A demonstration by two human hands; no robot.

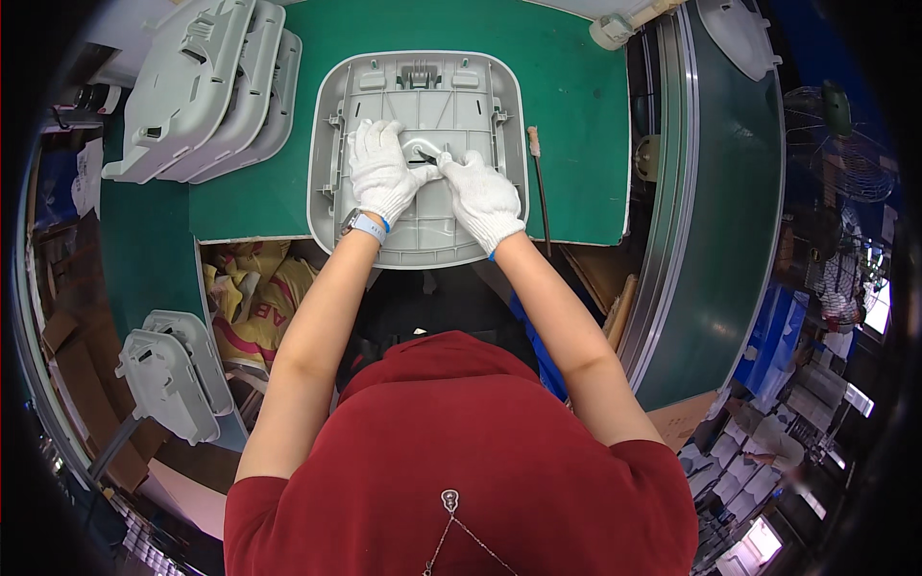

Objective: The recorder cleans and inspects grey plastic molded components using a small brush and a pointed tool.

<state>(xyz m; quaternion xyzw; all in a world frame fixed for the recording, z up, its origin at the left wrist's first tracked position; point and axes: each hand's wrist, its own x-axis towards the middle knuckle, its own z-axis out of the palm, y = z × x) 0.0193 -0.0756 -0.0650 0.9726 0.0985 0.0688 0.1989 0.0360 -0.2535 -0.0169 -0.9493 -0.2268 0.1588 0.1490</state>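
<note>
A light grey moulded plastic panel (418, 252) with rounded corners lies on the green table, its ribbed inner side up. My left hand (382, 178), in a white knitted glove, rests on it with fingers stretched forward and thumb toward the middle. Beside it, my right hand (482, 197), gloved too, is closed low over the panel, fingertips and thumb near the central round boss. A small dark sliver (423, 157) shows between the two hands; whether it is a held piece or a slot, I cannot tell. The right fingers hide whatever they grip.
Stacked grey plastic panels (197, 91) stand at the far left of the green table (576, 125). A thin dark rod (540, 182) with a wrapped tip lies right of the panel. More grey parts (168, 374) sit lower left, near yellow sacks (269, 302). A metal-edged green surface (725, 211) runs along the right.
</note>
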